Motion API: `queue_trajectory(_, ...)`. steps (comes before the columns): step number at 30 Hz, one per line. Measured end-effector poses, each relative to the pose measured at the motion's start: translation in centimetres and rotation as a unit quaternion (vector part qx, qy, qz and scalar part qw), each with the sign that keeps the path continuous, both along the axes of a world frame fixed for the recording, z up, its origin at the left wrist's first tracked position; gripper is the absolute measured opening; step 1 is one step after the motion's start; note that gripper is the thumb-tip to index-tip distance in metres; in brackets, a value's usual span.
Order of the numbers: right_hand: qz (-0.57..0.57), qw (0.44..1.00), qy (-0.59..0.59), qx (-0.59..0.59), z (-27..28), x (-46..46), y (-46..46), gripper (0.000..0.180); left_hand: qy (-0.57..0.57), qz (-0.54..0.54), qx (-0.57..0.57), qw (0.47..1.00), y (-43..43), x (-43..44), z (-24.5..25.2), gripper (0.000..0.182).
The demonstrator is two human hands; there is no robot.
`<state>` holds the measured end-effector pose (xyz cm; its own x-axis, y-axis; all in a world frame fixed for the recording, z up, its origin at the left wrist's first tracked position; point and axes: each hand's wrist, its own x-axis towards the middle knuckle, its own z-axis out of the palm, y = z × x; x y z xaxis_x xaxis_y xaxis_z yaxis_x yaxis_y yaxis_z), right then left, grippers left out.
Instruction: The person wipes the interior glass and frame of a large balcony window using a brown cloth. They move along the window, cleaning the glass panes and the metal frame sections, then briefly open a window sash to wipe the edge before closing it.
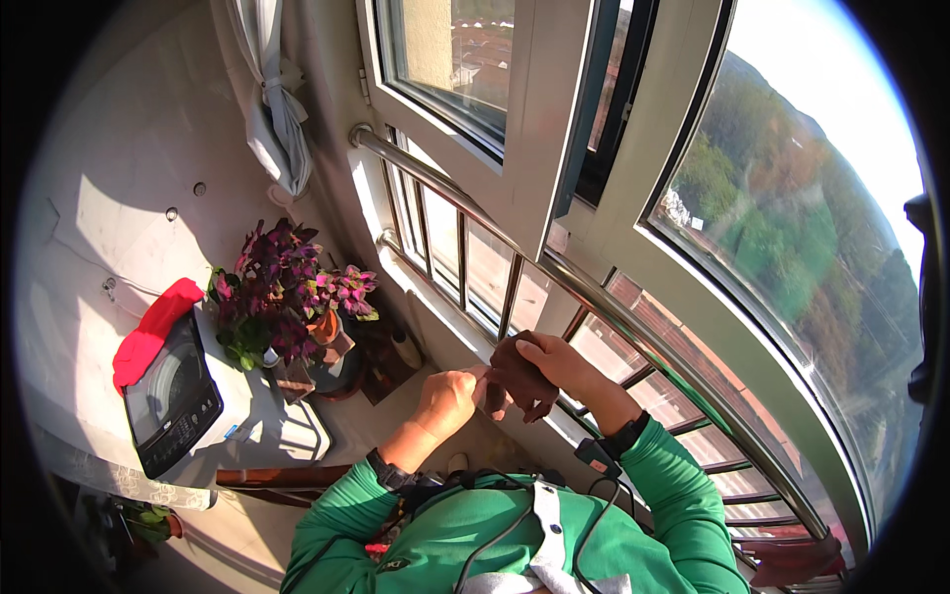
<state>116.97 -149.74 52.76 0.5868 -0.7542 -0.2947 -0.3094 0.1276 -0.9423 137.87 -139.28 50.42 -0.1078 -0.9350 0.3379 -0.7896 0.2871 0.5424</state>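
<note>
A dark brown cloth (523, 379) is bunched up between my two hands, in front of the metal window railing. My right hand (553, 356) grips it from the right, thumb on top. My left hand (449, 401) is closed in a fist at the cloth's left edge, fingers pinching there; how much of the cloth it holds is partly hidden. Both wrists wear black bands, and a small black device (596, 457) on a cable hangs by the right wrist. Another dark red cloth (790, 560) lies over the railing's far lower right end.
A steel handrail (616, 315) runs along the window, under an open white-framed sash (519, 111). To the left stand potted coleus plants (278, 289) and a top-loading washing machine (174, 393) with a red cloth (152, 338) on it. A tied curtain (274, 111) hangs in the corner.
</note>
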Motion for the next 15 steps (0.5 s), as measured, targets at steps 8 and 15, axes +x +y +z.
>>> queue_trajectory(8,0.029,0.993,0.109,-0.020,0.0,0.5,1.2,0.037,0.233,0.051,0.003,0.971,-0.5,1.1,2.8,0.020)
queue_trajectory(15,0.117,0.967,0.109,-0.198,3.0,1.1,2.7,0.027,0.184,0.069,-0.125,0.973,-2.3,0.0,5.0,0.024)
